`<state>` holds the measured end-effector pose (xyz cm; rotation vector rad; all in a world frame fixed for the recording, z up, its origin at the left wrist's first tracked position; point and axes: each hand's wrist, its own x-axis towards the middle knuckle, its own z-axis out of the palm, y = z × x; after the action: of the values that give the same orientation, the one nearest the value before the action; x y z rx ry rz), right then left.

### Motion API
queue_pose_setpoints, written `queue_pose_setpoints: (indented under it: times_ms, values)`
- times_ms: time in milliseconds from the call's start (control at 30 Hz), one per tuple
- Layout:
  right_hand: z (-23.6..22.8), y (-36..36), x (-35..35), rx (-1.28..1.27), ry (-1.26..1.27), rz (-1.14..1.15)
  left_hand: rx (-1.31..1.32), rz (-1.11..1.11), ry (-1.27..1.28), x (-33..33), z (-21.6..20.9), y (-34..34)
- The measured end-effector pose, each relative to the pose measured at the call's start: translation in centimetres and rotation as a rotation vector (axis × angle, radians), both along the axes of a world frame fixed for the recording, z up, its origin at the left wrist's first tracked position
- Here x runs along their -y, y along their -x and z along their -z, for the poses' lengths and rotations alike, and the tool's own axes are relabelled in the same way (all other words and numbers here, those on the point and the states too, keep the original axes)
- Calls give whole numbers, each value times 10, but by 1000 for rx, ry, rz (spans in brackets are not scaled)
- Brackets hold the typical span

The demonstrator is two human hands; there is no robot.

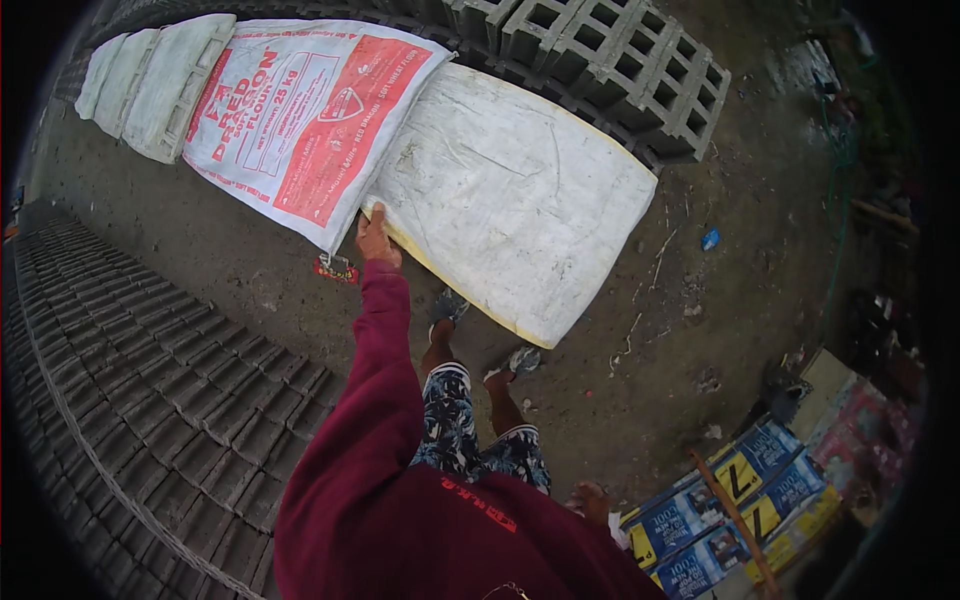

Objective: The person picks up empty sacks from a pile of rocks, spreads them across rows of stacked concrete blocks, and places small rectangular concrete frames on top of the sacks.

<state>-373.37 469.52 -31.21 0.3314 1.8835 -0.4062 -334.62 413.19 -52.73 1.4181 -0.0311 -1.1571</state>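
Observation:
My left hand reaches forward in a maroon sleeve and is closed on the near left edge of a plain white woven sack with yellow edging. This sack lies flat, with creases and dirt smudges. Against it on the left, and close to the same hand, lies a white and red printed flour sack. My right hand hangs low beside my body, mostly cut off by the sleeve; its fingers are too unclear to read.
Grey hollow concrete blocks are stacked along the far side. More white sacks continue at far left. Stacked grey blocks fill the left. A blue and yellow printed sheet with a wooden stick lies lower right. A red wrapper lies near my left hand.

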Motion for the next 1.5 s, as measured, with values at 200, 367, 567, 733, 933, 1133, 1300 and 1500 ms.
queue_pose_setpoints:
  times_ms: [200, 367, 567, 733, 933, 1133, 1300, 1500]
  values:
    - [-20, 17, 26, -88, -162, -132, 48, 23, -134, 2, -3, -5]
    - [-10, 50, -11, 13, 117, 54, 190, 45, -243, -56, 25, -42]
    - [0, 124, -38, -116, 119, -409, 243, -53, -392, -60, 38, -21]
    - [32, 220, -71, -70, 231, -492, 999, 51, -484, -103, 19, -6]
    - [14, 350, -129, -264, 160, -61, 1159, 602, -617, -206, -47, 248]
    - [-7, 471, -45, -294, -43, 130, 818, 1124, -669, -235, -81, 421]
    - [50, 612, 59, -294, 118, -61, 400, 1368, -624, -203, -58, 510]
    - [17, 714, 258, -88, 94, -23, 749, 1634, -681, -95, -9, 618]
